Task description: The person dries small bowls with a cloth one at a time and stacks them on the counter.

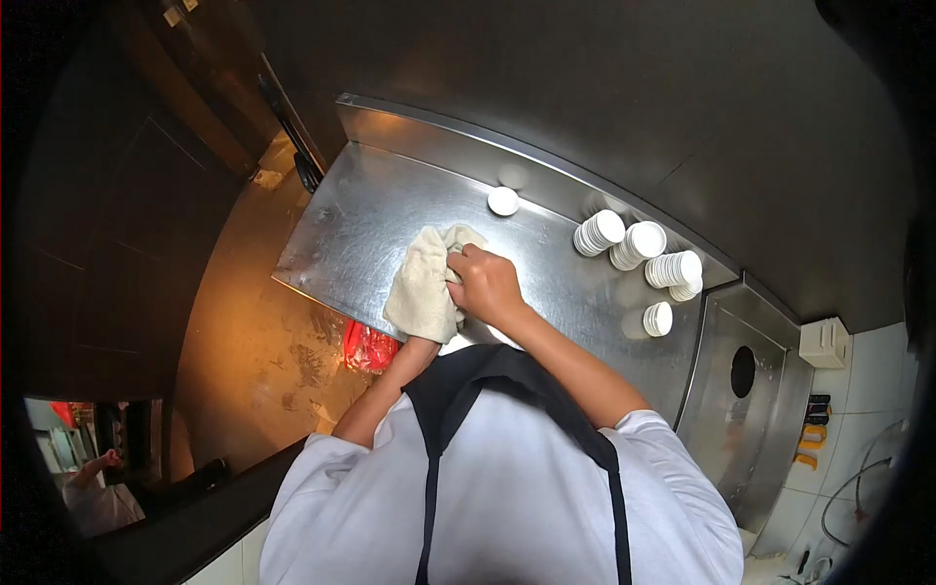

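A crumpled beige cloth (421, 288) is held in front of my body, over the near edge of the steel counter (361, 205). My right hand (485, 284) is closed on the cloth's right side. The cloth covers my left hand; only the wrist shows below it, so its fingers are hidden. Beyond my hands, a small white dish (503, 201) sits near the counter's back edge. Several stacks of white dishes (639, 244) stand to the right, with a smaller stack (657, 319) nearer to me.
A steel sink area with a dark round opening (743, 371) adjoins the counter at right. A white box (825, 343) is by the tiled wall. A red plastic bag (369, 346) lies below the counter's near edge. A person's arm (95, 470) shows at lower left.
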The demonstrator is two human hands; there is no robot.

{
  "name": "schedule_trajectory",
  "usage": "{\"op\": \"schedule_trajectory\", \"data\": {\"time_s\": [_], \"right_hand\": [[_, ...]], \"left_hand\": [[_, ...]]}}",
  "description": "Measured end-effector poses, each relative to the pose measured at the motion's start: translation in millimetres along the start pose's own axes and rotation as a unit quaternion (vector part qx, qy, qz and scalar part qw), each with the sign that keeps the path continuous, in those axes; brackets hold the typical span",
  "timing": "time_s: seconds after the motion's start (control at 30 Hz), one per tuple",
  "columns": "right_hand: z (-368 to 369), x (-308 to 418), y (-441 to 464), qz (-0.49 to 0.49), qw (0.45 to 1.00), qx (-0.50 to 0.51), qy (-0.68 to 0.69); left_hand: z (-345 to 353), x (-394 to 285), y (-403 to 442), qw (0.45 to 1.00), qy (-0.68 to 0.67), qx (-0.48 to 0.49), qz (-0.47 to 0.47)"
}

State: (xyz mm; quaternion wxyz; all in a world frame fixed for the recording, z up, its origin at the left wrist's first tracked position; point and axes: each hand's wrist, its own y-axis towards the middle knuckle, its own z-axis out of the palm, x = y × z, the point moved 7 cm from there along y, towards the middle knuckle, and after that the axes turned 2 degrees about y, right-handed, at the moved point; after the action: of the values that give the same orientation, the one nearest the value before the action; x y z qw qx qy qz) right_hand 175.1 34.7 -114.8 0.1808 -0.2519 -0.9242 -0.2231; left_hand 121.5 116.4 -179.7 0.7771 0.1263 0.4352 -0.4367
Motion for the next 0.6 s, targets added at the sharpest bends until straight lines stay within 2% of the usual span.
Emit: {"op": "schedule_trajectory", "data": {"time_s": [0.07, 0.13, 0.17, 0.2, 0.27, 0.3, 0.33, 0.4, 0.47, 0.5, 0.53, 0.6], "right_hand": [[1.8, -13.7, 2.9, 0.020, 0.997, 0.063, 0.048], [3.6, -31.3, -4.8, 0.080, 0.972, 0.216, 0.053], [2.8, -42.7, -12.4, 0.093, 0.965, 0.228, 0.092], [8.4, -52.3, -20.6, 0.107, 0.956, 0.240, 0.130], [6.3, -64.4, -20.4, 0.090, 0.988, 0.046, 0.115], [2.2, -70.1, -23.7, 0.081, 0.990, -0.054, 0.105], [3.5, -68.2, -21.0, 0.124, 0.981, -0.020, 0.147], [2.0, -56.3, -13.9, 0.209, 0.949, 0.041, 0.231], [24.4, -84.1, -18.2, 0.208, 0.951, -0.027, 0.226], [35.6, -103.5, -19.5, 0.212, 0.948, -0.062, 0.230], [48.2, -125.4, -19.0, 0.213, 0.944, -0.097, 0.234], [87.8, -199.0, -20.6, 0.297, 0.908, -0.117, 0.270]], "left_hand": [[0.5, -7.8, 10.7, 0.995, -0.018, 0.045, -0.083], [-14.0, -16.0, 19.4, 0.997, 0.051, 0.033, -0.043], [-21.0, -24.4, 33.4, 0.996, 0.073, 0.058, -0.014], [-28.3, -22.4, 36.0, 0.988, 0.151, 0.008, 0.031], [-17.5, -44.6, 27.3, 0.938, 0.314, -0.113, 0.093], [-21.7, -40.3, 28.5, 0.891, 0.427, -0.100, 0.118], [-21.8, -33.1, 29.6, 0.830, 0.534, -0.084, 0.142], [-24.9, 1.4, 37.6, 0.864, 0.484, -0.045, 0.132], [-39.3, 34.6, 45.7, 0.815, 0.544, 0.017, 0.198], [-26.7, 23.1, 34.9, 0.742, 0.634, 0.030, 0.216], [-30.4, 23.0, 34.0, 0.809, 0.560, 0.030, 0.173], [-38.4, 26.7, 36.5, 0.915, 0.395, 0.029, 0.083]]}}
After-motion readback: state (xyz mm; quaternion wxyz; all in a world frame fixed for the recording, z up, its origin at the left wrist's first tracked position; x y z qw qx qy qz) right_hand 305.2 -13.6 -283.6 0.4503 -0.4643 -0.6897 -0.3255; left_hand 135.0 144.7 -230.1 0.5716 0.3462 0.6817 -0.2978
